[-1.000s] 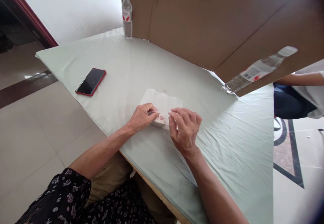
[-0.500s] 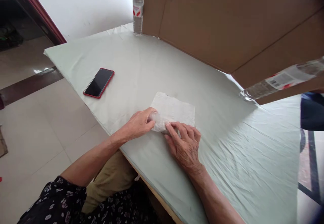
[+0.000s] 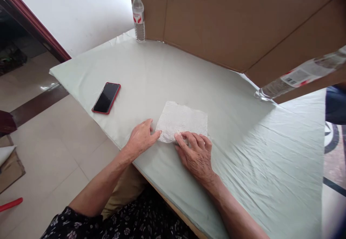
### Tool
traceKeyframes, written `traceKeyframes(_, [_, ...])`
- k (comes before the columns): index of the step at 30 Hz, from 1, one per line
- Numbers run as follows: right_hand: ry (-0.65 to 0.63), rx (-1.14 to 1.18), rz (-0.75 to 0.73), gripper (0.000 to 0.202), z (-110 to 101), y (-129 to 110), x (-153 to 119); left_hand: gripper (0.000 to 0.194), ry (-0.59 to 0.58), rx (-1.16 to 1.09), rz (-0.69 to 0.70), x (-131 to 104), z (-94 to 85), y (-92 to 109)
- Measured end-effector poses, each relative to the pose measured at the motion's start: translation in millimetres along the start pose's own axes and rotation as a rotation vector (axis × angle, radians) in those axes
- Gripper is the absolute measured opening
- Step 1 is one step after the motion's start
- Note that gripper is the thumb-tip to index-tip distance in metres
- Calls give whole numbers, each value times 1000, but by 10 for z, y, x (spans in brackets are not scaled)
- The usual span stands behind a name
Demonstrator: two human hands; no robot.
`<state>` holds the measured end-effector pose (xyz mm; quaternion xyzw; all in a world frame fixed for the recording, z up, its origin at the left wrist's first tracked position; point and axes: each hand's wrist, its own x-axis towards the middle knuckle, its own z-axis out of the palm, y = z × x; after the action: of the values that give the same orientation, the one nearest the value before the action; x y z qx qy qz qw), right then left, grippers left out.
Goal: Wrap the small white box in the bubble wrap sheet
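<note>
A white, textured sheet that looks like a paper towel (image 3: 183, 118) lies on the cloth-covered table in front of me, its near edge slightly rumpled. My right hand (image 3: 196, 152) is at that near edge, fingers bent over the paper and the thumb tucked in by the edge, closed on it. What lies beneath those fingers is hidden. On the other side, my left hand (image 3: 142, 138) is open beside the paper's left corner. Its thumb tip comes close to the corner, and the fingers are apart with nothing between them.
A phone in a red case (image 3: 106, 98) lies to the left on the pale green tablecloth (image 3: 129, 66). Behind stands a large brown cardboard panel (image 3: 205, 23). One water bottle (image 3: 138, 16) stands by its left end, another bottle (image 3: 297, 76) by its right part.
My left hand has let go of the paper's left part and moved a little left, its fingers opening. The right hand stays at the near edge. The view has shifted slightly.
</note>
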<state>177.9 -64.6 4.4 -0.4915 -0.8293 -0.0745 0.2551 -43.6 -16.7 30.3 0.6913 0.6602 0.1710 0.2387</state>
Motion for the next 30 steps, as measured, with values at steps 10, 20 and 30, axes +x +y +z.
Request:
traceKeyframes(10, [-35, -180, -43, 22, -38, -43, 131, 38, -134, -398, -229, 96, 118, 136])
traceKeyframes(20, [-67, -134, -55, 30, -95, -53, 133, 13, -86, -872, -242, 95, 244, 413])
traceKeyframes(30, [-84, 120, -44, 32, -250, -45, 107, 22, -292, -678, -60, -3, 109, 608])
